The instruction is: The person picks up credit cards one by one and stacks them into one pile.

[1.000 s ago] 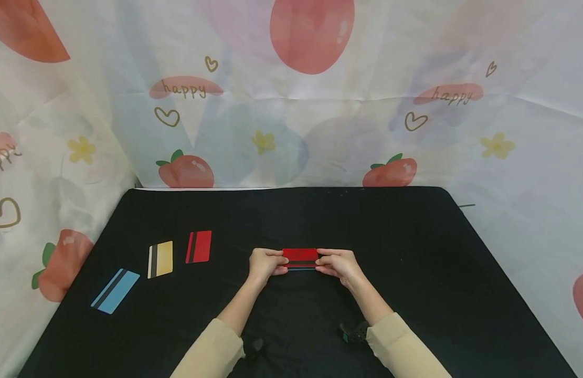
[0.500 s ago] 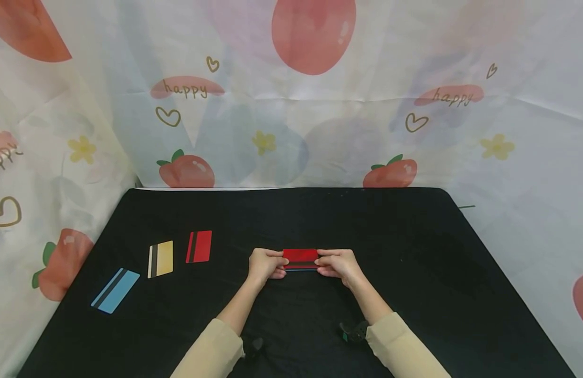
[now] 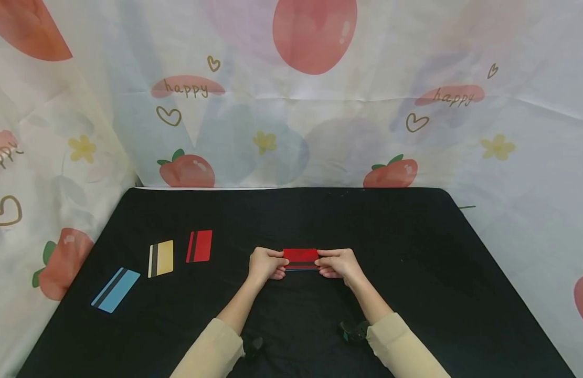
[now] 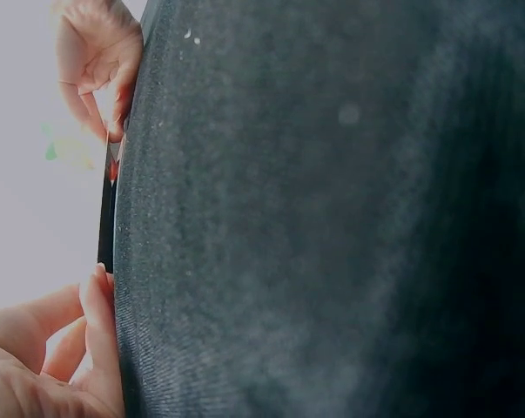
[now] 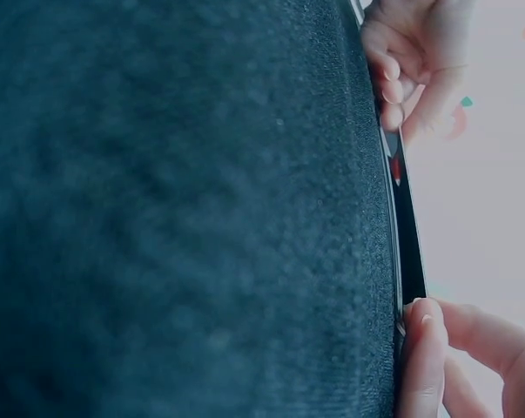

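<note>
Over the last second, the red, rectangular, black-striped card [image 3: 300, 255] between my fingers has come slightly toward me, so less shows of the thin blue edge [image 3: 302, 270] peeking out at its 6 o'clock. With that held card as the middle of my clock, the white cloth backdrop printed with peach-red fruit [image 3: 338, 170] rises at 12, and the wide table covered in black cloth [image 3: 395, 226] spreads all round. My bare left hand [image 3: 264, 263] pinches the short end at 9 o'clock; my bare right hand [image 3: 340, 264] pinches the opposite end at 3. Well off toward 9 o'clock lie three loose striped cards: a sky-blue rectangular one [image 3: 118, 291] farthest out and slightly toward 8, then a pale yellow rectangular one [image 3: 166, 257], then a second red rectangular one [image 3: 204, 245], a touch toward 10. What I hold should be light and stiff, probably smooth plastic whose faces could slide over each other, so the short ends seem the right grip, with gentle, even pressure. Whether it touches the cloth, I cannot tell.
</note>
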`<state>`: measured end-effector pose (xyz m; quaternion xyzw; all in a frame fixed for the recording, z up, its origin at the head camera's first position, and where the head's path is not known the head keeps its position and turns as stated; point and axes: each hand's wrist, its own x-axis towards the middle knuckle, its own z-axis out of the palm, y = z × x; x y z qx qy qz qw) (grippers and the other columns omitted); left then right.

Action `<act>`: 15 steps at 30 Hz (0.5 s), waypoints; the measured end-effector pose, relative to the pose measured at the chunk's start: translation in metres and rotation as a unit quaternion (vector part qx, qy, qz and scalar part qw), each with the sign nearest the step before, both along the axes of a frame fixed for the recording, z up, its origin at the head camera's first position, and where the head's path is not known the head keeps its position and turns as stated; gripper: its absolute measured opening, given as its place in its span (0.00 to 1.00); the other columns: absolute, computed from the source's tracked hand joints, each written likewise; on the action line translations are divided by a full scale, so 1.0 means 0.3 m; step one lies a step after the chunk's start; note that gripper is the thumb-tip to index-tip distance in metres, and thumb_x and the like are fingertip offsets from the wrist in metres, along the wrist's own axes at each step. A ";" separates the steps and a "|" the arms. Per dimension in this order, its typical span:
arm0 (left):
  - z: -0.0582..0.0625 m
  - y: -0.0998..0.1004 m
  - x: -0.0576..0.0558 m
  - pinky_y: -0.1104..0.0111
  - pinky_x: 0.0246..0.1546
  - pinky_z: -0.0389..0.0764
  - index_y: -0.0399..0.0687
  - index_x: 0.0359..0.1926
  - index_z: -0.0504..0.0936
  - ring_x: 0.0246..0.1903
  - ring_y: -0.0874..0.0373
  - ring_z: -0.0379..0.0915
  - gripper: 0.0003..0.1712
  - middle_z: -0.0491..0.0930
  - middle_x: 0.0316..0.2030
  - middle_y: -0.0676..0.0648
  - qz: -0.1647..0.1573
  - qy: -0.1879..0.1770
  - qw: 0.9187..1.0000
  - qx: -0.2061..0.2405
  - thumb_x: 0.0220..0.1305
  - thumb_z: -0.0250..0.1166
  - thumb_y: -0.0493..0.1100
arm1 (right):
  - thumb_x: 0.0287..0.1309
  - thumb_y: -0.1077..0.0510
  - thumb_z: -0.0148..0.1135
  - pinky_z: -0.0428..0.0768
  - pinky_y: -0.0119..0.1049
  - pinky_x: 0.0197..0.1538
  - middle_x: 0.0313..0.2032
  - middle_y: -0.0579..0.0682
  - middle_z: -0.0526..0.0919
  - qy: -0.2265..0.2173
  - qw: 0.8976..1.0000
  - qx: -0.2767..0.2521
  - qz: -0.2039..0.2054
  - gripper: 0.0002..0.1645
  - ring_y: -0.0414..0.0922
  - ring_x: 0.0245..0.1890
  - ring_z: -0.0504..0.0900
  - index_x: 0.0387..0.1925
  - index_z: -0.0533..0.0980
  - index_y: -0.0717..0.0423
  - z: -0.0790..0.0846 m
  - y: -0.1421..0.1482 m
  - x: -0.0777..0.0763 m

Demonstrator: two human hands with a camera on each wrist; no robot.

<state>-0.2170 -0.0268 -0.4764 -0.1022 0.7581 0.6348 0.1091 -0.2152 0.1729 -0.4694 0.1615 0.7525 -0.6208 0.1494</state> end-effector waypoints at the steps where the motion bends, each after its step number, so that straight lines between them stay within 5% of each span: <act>1: 0.000 0.000 0.001 0.68 0.13 0.80 0.32 0.36 0.84 0.08 0.63 0.73 0.10 0.80 0.16 0.42 -0.001 0.002 1.000 -0.002 0.49 0.68 0.31 | 0.47 0.66 0.66 0.81 0.30 0.23 0.24 0.55 0.84 0.000 1.000 0.000 0.000 0.23 0.40 0.15 0.80 0.49 0.77 0.65 0.001 0.000 0.001; 15: -0.008 0.000 0.002 0.67 0.14 0.80 0.35 0.37 0.84 0.10 0.60 0.75 0.12 0.80 0.16 0.42 -0.001 0.011 1.000 -0.025 0.48 0.69 0.32 | 0.47 0.66 0.67 0.80 0.28 0.21 0.21 0.53 0.83 0.017 0.999 0.029 0.007 0.22 0.38 0.14 0.79 0.47 0.78 0.63 -0.008 0.000 0.004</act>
